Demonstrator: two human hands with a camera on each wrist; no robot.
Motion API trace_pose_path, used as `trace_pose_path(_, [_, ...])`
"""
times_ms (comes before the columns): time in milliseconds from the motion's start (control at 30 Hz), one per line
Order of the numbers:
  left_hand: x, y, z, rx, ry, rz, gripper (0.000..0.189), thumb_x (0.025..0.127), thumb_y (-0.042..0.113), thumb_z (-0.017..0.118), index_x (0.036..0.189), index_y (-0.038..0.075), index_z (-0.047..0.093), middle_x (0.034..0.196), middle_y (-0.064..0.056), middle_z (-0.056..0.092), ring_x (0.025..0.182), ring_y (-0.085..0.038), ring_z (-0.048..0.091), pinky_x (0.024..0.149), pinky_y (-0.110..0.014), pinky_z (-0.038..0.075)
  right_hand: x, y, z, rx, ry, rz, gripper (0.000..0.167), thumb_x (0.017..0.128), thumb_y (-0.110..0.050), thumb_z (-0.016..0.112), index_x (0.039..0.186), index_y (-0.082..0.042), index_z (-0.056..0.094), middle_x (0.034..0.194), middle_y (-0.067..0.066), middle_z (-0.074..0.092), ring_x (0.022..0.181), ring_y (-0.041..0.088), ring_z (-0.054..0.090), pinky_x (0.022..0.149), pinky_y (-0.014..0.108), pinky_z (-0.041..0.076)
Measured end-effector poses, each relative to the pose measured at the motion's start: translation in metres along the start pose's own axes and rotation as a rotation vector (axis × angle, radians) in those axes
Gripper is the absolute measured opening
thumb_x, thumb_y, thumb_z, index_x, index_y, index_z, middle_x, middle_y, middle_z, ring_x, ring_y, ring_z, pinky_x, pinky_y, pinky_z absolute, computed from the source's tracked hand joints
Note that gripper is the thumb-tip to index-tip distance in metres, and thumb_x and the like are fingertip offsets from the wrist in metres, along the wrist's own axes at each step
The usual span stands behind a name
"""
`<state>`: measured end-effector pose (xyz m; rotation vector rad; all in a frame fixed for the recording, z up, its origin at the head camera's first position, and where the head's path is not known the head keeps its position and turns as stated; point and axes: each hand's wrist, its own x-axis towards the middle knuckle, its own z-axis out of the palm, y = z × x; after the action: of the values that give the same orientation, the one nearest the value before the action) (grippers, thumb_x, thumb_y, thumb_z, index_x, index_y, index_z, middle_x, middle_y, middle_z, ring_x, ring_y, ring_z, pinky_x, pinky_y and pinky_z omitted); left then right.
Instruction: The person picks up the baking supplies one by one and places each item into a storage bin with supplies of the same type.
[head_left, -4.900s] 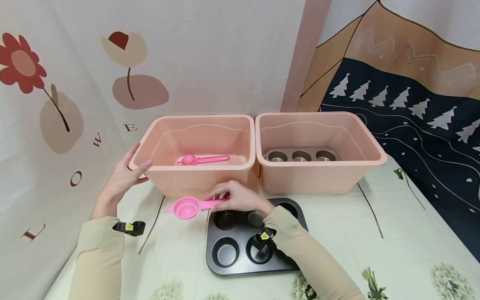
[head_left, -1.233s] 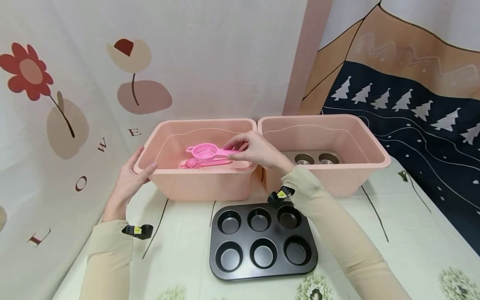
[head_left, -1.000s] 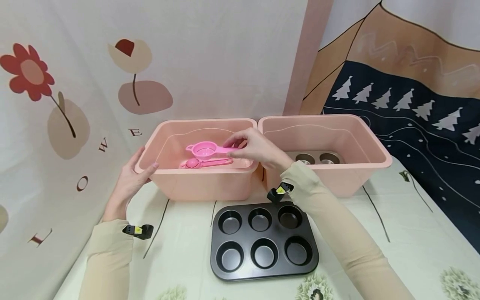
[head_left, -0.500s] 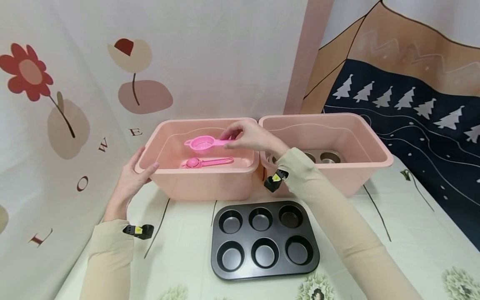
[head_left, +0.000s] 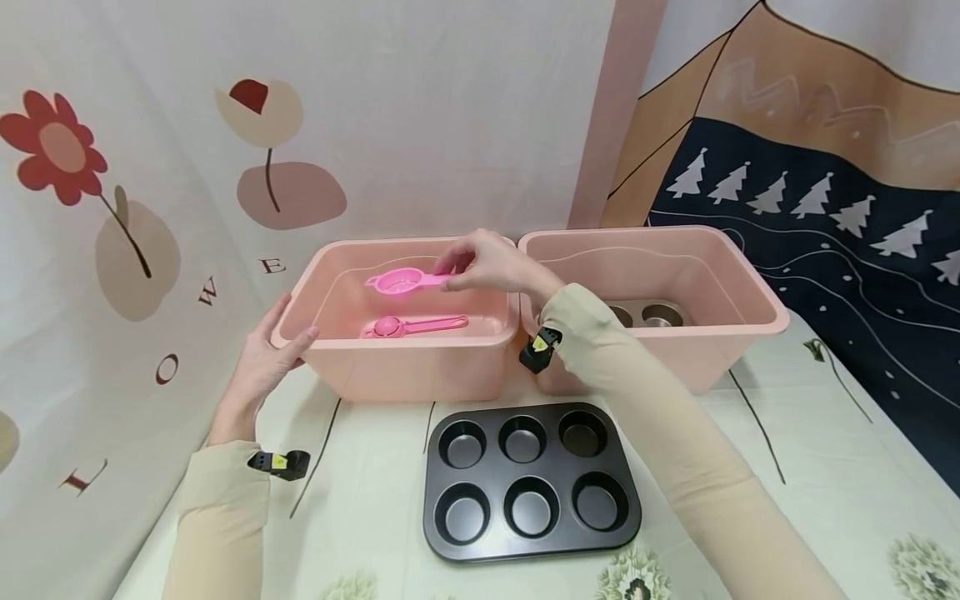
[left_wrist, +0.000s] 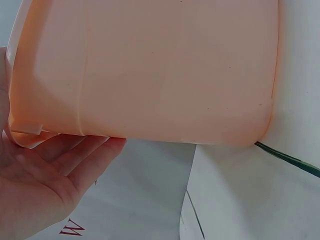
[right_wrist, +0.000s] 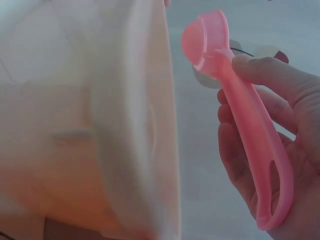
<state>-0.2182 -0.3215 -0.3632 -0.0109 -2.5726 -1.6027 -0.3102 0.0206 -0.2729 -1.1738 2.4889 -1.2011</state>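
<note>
Up and a touch leftward comes the pink scoop since a second ago, and on my head feed it now shows separate from the pink utensil whose outline it was crossing. So where do I have it? Over the mouth of the left bin; whether any of it dips below the rim, I cannot tell. Holding it is the right hand, fingers closed in on the handle: my right wrist feed gives me the thumb laid near the cup end and the other fingers curled behind, the slotted end of the handle lying toward the palm. Over on the other side, the left hand grips the end of the left bin, thumb at the rim, fingers stretched along the outside, and it has barely shifted. Down inside that same bin lies the pink utensil, small round head to the left, long handle to the right. Just beside it I see the right bin, with a metal cup tray in it, partly covered by the right sleeve and the front wall. Nearer me, the black muffin tray sits flat on the pale tablecloth, six round cups facing up, in front of both bins.
</note>
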Motion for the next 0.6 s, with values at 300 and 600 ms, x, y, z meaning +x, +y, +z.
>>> trace_pose_path(300, [-0.001, 0.0, 0.0, -0.018, -0.004, -0.002, 0.086, 0.096, 0.031, 0.062, 0.157, 0.016, 0.002, 0.154, -0.026, 0.018, 0.129, -0.044, 0.035, 0.076, -0.016, 0.051, 0.0, 0.011, 0.02, 0.036, -0.021, 0.003, 0.022, 0.083, -0.005, 0.076, 0.104, -0.001, 0.074, 0.093, 0.005, 0.071, 0.082, 0.018, 0.062, 0.074, 0.026, 0.052])
trace_pose_path(600, [0.0, -0.001, 0.001, -0.017, 0.001, -0.005, 0.086, 0.095, 0.031, 0.062, 0.157, 0.018, 0.003, 0.154, -0.026, 0.017, 0.13, -0.044, 0.035, 0.077, -0.017, 0.051, 0.0, 0.009, 0.035, 0.008, -0.057, -0.002, 0.02, 0.085, -0.007, 0.073, 0.105, -0.003, 0.074, 0.093, 0.002, 0.07, 0.083, 0.016, 0.06, 0.073, 0.024, 0.051])
